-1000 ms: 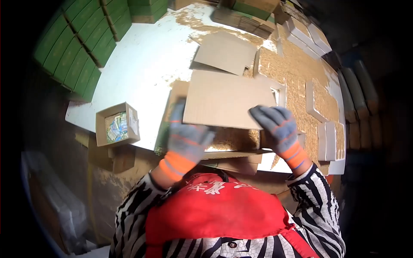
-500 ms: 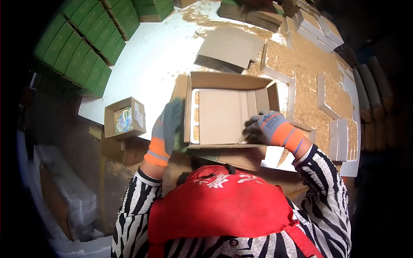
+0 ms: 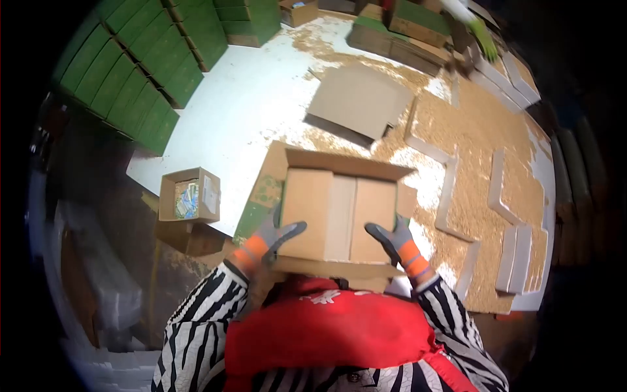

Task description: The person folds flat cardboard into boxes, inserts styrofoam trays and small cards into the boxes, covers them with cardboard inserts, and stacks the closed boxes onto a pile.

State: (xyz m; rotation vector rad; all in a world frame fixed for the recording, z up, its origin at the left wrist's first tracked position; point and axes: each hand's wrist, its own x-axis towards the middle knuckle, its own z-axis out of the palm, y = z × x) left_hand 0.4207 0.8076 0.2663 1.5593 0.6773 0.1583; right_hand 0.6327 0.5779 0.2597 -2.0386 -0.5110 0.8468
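An open cardboard box (image 3: 304, 215) stands at the table's front edge, its top flaps spread outward and flat cardboard pieces covering its inside. My left hand (image 3: 271, 235), in a grey and orange glove, grips the left side, thumb over the rim. On the right side my right hand (image 3: 394, 243), gloved alike, holds the box the same way, thumb inward. The outer fingers of both hands are partly hidden by the box walls. A flat cardboard piece (image 3: 359, 101) lies behind the box.
Green boxes (image 3: 130, 78) are stacked at the back left. A small box with packets (image 3: 187, 199) sits at the left edge. Trays of brown granules (image 3: 473, 130) cover the right side. Another person's gloved hand (image 3: 482, 39) shows at the back right.
The loose cardboard sheet went down into the box, and its inner pieces now cover the contents. Both hands have moved to the box's two sides and taken hold of it.
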